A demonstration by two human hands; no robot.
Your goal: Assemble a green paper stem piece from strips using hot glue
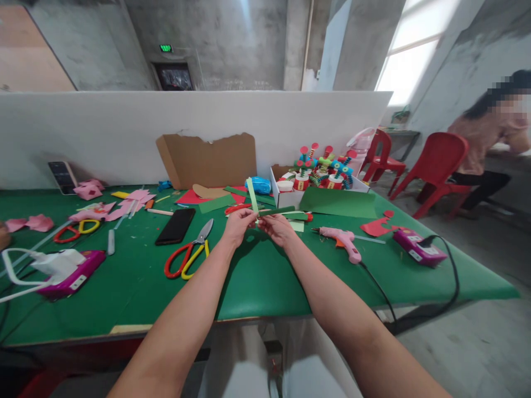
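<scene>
Both hands meet over the middle of the green table, fingertips close together. My left hand [240,225] pinches a light green paper strip [252,194] that stands up from the fingers. Beside it my right hand [279,228] is closed, its fingertips at the strip's lower end. A dark green strip [279,211] passes just behind the right fingers; whether they touch it I cannot tell. Left of the hands lie large scissors [194,249] with one red and one yellow handle. A pink glue gun [341,239] rests on the table to the right.
A white box [283,190] of colourful paper figures stands at the back, near a green sheet [338,202]. A black phone [176,226] lies left. Purple power strips [420,247] with cords sit at both sides. Another person [483,138] sits far right; part of a hand [4,235] shows at left.
</scene>
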